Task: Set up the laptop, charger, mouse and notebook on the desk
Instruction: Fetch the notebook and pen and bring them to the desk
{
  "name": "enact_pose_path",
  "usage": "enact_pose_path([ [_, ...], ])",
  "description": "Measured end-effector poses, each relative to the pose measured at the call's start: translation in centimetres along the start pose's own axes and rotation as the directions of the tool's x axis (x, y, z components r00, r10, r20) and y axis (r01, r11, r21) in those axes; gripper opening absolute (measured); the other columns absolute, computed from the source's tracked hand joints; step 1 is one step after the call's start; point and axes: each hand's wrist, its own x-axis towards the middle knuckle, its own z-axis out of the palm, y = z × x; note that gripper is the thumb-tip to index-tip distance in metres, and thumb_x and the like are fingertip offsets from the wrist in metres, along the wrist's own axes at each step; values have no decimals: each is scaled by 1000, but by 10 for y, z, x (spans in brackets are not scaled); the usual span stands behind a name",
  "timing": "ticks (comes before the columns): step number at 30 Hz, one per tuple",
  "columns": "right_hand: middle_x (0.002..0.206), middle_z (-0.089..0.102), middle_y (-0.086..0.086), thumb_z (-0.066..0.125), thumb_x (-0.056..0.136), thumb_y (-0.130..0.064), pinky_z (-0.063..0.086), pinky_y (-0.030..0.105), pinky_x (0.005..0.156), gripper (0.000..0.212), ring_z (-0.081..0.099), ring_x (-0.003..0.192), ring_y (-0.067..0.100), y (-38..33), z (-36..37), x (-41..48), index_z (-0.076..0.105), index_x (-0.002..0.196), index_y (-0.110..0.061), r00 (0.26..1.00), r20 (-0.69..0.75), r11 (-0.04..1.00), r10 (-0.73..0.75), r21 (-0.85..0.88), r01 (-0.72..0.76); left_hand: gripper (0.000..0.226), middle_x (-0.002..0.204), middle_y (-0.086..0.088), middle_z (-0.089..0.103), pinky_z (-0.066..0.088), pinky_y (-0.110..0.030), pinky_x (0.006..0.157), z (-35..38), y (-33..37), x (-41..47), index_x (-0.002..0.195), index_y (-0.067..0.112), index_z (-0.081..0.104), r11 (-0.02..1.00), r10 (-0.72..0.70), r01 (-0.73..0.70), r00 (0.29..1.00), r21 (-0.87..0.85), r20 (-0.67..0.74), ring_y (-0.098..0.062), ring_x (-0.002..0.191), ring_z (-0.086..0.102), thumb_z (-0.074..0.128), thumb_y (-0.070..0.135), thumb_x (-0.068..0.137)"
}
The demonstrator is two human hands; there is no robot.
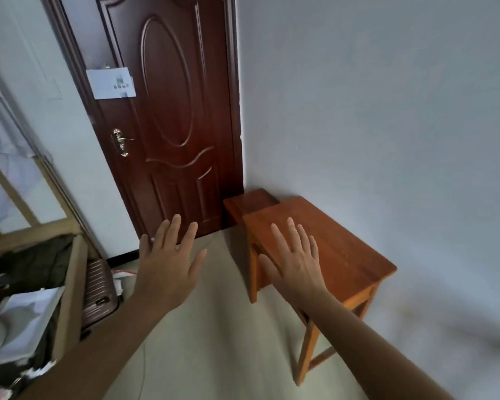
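Partly, desk (347,247) edge (front) behind right hand (296,269)

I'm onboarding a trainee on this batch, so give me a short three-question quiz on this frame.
1. True or false: the visible top of the wooden desk is bare.
2. The left hand and right hand are: A) gripping a cable, B) open with fingers spread, holding nothing, C) clenched fists.
3. Fill in: the desk stands to the right of a dark brown ____.
Key: 1 true; 2 B; 3 door.
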Motion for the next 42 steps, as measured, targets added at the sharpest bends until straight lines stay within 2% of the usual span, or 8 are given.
enact_pose_path([
  [10, 168, -7, -1, 18, 95, -72, -13, 44, 116, 74, -8, 154, 25, -13, 84, 219, 3, 157, -34, 999, 12, 999, -39, -2, 39, 66, 153, -20, 40, 35, -66, 104, 94, -75, 179, 146, 15, 44, 996, -67, 67, 998, -50, 14, -39, 139, 39, 28, 54, 95],
  [15, 168, -2, 2, 27, 97, -66, -6, 46, 118, 73, -3, 154, 27, -36, 152, 336, 5, 158, -30, 1000, 14, 1000, 7, -27, -7, 66, 151, -24, 39, 36, -66, 102, 143, -148, 285, 146, 12, 44, 999, -10, 11, 1000, -37, 22, -42, 137, 40, 31, 53, 96],
  [21, 168, 1, 5, 35, 95, -61, 3, 50, 120, 75, 2, 154, 30, -62, 187, 465, 6, 156, -29, 996, 36, 996, 84, -22, -84, 71, 157, -24, 29, 36, -65, 104, 184, -211, 421, 151, 12, 36, 996, 74, -71, 995, -46, 67, -41, 142, 31, 22, 55, 96],
  [28, 168, -4, 9, 38, 98, -55, 6, 51, 123, 75, 0, 154, 31, -27, 237, 560, 4, 158, -27, 978, 70, 980, 195, -42, -193, 73, 162, -22, 18, 32, -62, 110, 262, -210, 555, 155, 17, 27, 988, 152, -144, 977, -64, 150, -37, 147, 24, 15, 59, 96],
  [32, 167, -7, 10, 42, 98, -53, 10, 50, 123, 78, 2, 154, 33, 12, 266, 619, 3, 159, -24, 941, 118, 948, 318, -40, -316, 82, 163, -20, 16, 30, -61, 111, 317, -198, 638, 156, 18, 24, 970, 241, -239, 951, -36, 194, -36, 148, 22, -1, 63, 91],
  [35, 167, -5, 11, 43, 100, -50, 13, 47, 123, 77, 3, 154, 32, 44, 265, 680, 3, 159, -21, 915, 155, 928, 373, -51, -370, 85, 165, -17, 5, 24, -58, 115, 345, -181, 717, 158, 21, 14, 959, 284, -278, 931, -58, 228, -32, 151, 12, -9, 66, 89],
  [38, 168, 2, 9, 44, 101, -47, 15, 45, 122, 75, 7, 153, 29, 68, 250, 740, 5, 159, -21, 909, 146, 920, 391, -48, -388, 80, 165, -17, 4, 22, -58, 116, 359, -166, 791, 158, 20, 13, 940, 338, -322, 924, -109, 178, -32, 151, 10, 0, 64, 93],
  [42, 165, 15, 9, 46, 100, -45, 22, 43, 119, 71, 16, 151, 26, 84, 242, 795, 13, 158, -20, 896, 129, 905, 424, -79, -417, 69, 164, -19, 7, 24, -58, 115, 372, -160, 866, 157, 18, 17, 921, 376, -356, 918, -159, 125, -33, 150, 15, 24, 56, 100],
])
